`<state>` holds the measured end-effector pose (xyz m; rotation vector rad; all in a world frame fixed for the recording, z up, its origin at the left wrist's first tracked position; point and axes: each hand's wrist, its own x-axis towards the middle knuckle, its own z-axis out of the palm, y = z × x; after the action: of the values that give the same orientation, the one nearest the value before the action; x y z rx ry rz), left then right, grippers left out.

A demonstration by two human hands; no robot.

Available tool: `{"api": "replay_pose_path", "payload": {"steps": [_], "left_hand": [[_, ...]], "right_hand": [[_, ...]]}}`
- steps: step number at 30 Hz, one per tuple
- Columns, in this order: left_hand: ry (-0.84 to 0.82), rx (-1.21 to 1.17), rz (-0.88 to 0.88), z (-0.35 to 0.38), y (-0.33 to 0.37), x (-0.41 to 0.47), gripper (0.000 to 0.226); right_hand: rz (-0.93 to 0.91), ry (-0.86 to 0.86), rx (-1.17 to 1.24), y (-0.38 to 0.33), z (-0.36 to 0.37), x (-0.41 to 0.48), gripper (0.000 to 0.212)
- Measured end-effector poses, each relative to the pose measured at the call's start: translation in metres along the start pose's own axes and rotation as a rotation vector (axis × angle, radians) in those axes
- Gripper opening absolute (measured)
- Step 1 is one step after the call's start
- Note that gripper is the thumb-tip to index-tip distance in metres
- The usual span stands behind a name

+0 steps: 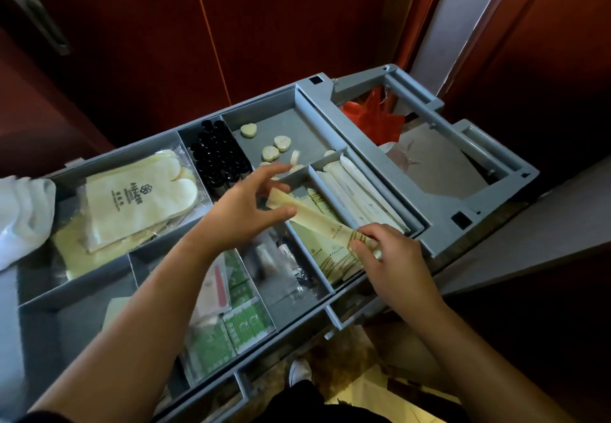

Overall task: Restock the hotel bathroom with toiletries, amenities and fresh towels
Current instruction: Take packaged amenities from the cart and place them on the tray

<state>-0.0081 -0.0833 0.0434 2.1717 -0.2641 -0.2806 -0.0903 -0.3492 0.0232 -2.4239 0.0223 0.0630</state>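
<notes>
My right hand (393,257) pinches one end of a long packet (317,221), which slants over the tray's (439,221) right-hand compartment. My left hand (244,204) hovers open by its far end. I'd support that end and lift only this one.

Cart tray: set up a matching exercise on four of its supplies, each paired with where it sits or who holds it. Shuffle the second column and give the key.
Column A
1. slippers
2. black-capped bottles
3. round soaps
4. long cream packet

Column B
a. pinched at one end in the grip of the right hand
b. lying loose on the grey floor of the far compartment
c. packed upright in the narrow compartment
d. in clear wrap in the large left compartment

Pairs: 1-d, 2-c, 3-b, 4-a
</notes>
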Motion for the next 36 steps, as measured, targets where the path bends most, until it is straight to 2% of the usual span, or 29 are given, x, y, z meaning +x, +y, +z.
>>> {"api": "replay_pose_path", "payload": {"steps": [6,9,12,16,18,25,28,36], "left_hand": [[0.103,-0.312,-0.132,0.014,0.014,-0.054,0.051],[0.173,-0.372,-0.169,0.024,0.025,-0.08,0.044],[0.204,-0.404,-0.197,0.038,0.031,-0.107,0.04],[0.252,-0.487,-0.244,0.062,0.036,-0.143,0.041],[0.276,-0.517,-0.268,0.076,0.04,-0.161,0.04],[0.34,-0.621,-0.346,0.125,0.06,-0.223,0.045],[0.382,-0.576,-0.359,0.146,0.067,-0.249,0.046],[0.46,-0.619,-0.41,0.219,0.086,-0.32,0.044]], "right_hand": [[-0.034,-0.095,0.103,-0.003,-0.02,-0.018,0.015],[-0.035,-0.141,0.17,0.002,-0.025,-0.03,0.019],[0.018,-0.181,0.318,0.009,-0.031,-0.043,0.027],[0.149,-0.215,0.649,0.019,-0.034,-0.067,0.037],[0.164,-0.213,0.718,0.025,-0.035,-0.08,0.04],[0.095,-0.285,0.695,0.053,-0.045,-0.13,0.046],[0.078,-0.316,0.665,0.065,-0.051,-0.152,0.046],[0.068,-0.359,0.659,0.101,-0.061,-0.225,0.041]]}}
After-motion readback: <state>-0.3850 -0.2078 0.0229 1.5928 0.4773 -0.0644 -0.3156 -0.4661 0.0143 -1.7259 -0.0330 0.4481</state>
